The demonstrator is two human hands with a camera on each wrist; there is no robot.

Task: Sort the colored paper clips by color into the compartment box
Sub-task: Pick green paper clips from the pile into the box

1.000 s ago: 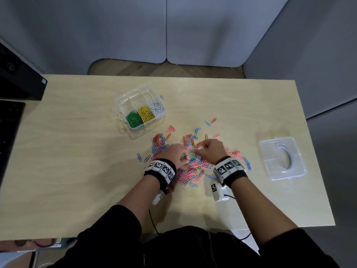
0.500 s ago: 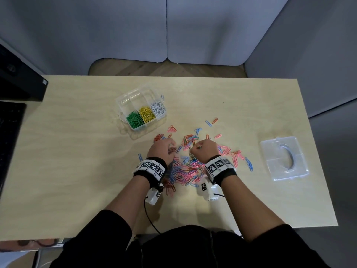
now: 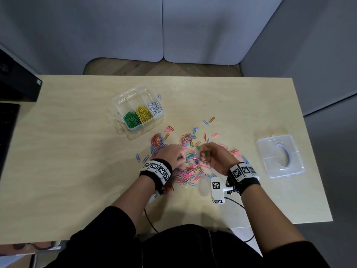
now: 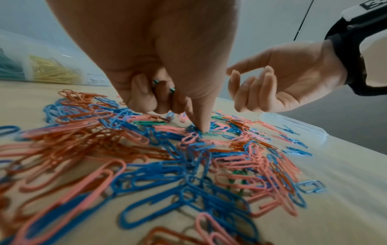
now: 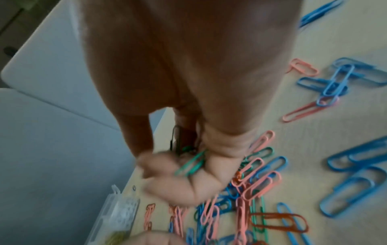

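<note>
Both our hands are low over the pile of paper clips (image 3: 188, 165) in the middle of the desk (image 3: 77, 161). The pile lies right under and between the hands, w/ loose clips spread out around it.

Our left hand (image 3: 172, 154) is curled up. In the left wrist view its fingers (image 4: 144, 92) hold a few green clips (image 4: 163, 85) tucked in the fist, and one finger pokes straight down onto the pile. Our right hand (image 3: 214, 156) is up a bit, just beside the left one, not touching it. Its fingers are bent in, and in the right wrist view they grip some green clips too (image 5: 191, 163).

The clips in the pile are blue, pink, orange and red, all mixed up and lying over each other. A few green ones (image 4: 149, 123) show in the mix. They are small bent wire loops w/ a shiny color coat.

The compartment box (image 3: 138, 108) sits near the pile, on the far left side of it, apart from both hands. It is clear plastic. Its front row holds green clips (image 3: 131, 119), then yellow clips (image 3: 144, 113), then white clips (image 3: 155, 108), each color in its own part. The back row looks bare, but we can't tell for sure.

The clear lid (image 3: 280, 155) lies flat on the right side of the desk, well apart from the box.
</note>
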